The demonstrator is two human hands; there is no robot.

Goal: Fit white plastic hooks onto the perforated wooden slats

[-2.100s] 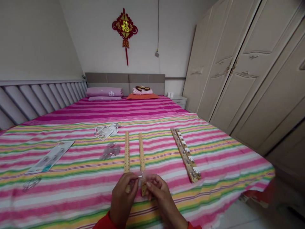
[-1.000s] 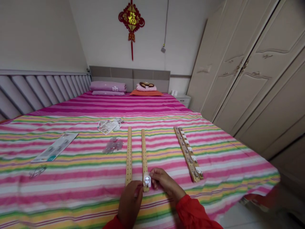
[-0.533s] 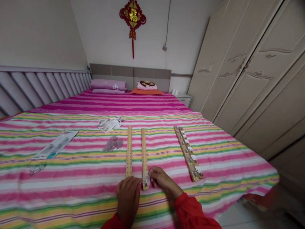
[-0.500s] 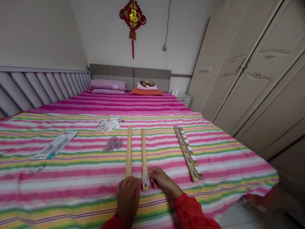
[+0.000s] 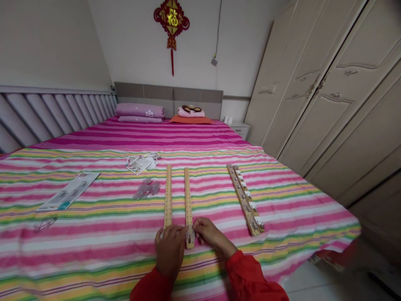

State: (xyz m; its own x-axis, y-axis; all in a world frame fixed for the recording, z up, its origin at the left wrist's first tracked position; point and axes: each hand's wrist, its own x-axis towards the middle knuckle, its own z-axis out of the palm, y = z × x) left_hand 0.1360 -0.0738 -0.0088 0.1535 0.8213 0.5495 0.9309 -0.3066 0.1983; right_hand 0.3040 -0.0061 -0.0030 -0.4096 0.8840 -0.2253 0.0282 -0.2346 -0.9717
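Observation:
Two pale wooden strips with rows of small holes lie lengthwise on the striped sheet: a left strip and a right strip. A clear adhesive hook with a metal prong sits at the near end of the right strip. My left hand is closed, palm down over the left strip's near end, its fingertips at the hook's left edge. Pinched at the hook's right edge are the thumb and forefinger of my right hand. The fingertips partly cover the hook's sides.
Two strips fitted with hooks lie to the right. On the left are a hook package, clear hooks, packets and a small see-through piece. A wardrobe stands right of the bed.
The view has shifted slightly. My left fingers have moved up along the hook's left edge, and my right hand stays at its right edge.

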